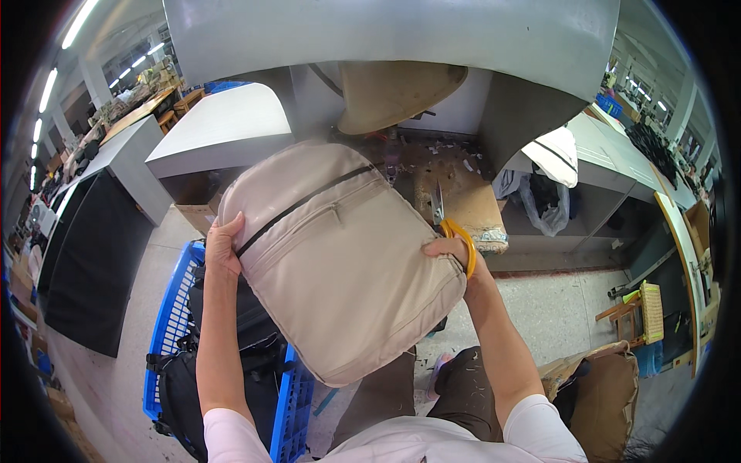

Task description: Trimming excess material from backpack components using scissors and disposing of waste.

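A beige fabric bag panel (347,270) with a rounded top, a black strip and a zipped pocket is spread between my hands above my lap. My left hand (225,245) pinches its upper left edge, thumb on the face. My right hand (457,251) grips the right edge and also has yellow-handled scissors (461,235) hooked on it, blades pointing up and away. The fingers behind the panel are hidden on both sides.
To my left, a blue plastic crate (174,301) holds black bags (224,386). Ahead stands a grey machine housing (386,35) above a cluttered cardboard surface (455,189). A cardboard box (606,401) and a small wooden stool (644,312) are at the right.
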The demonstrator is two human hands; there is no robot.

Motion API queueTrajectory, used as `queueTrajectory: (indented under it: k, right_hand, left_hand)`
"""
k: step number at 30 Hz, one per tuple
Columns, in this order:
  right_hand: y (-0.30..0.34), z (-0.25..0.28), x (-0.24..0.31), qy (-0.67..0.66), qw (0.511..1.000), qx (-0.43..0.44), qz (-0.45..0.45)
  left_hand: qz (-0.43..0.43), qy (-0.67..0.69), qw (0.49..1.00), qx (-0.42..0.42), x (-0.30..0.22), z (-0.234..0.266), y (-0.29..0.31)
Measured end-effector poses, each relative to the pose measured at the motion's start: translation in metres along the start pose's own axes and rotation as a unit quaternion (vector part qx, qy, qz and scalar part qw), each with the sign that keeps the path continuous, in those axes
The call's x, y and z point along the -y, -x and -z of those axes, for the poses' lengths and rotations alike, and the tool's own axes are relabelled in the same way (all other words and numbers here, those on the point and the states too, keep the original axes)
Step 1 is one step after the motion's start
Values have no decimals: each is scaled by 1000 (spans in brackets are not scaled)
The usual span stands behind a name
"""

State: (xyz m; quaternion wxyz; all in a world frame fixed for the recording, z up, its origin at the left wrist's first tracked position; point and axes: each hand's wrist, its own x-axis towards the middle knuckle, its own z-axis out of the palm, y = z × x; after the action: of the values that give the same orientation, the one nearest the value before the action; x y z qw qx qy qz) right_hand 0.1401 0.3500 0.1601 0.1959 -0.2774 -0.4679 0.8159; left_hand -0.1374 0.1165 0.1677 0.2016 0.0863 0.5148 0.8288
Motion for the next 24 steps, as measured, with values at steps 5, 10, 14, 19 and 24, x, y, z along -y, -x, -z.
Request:
queueTrajectory:
  k: [5, 10, 14, 19, 24]
  right_hand:
    - [15, 11, -6, 47, 999, 3, 19]
    - [45, 21, -8, 95, 990, 66, 81]
    - [68, 1, 12, 239, 949, 179, 96]
    - [68, -44, 28, 277, 849, 442, 85]
    - [52, -89, 39, 365, 748, 529, 164]
  left_hand:
    - [26, -18, 999, 23, 8, 6, 19]
    - [91, 9, 994, 62, 34, 38, 57]
    - [-168, -425, 889, -16, 36, 56, 79]
    - [-253, -608, 656, 370, -29, -73, 154]
    - [-316, -638, 568, 413, -44, -79, 159]
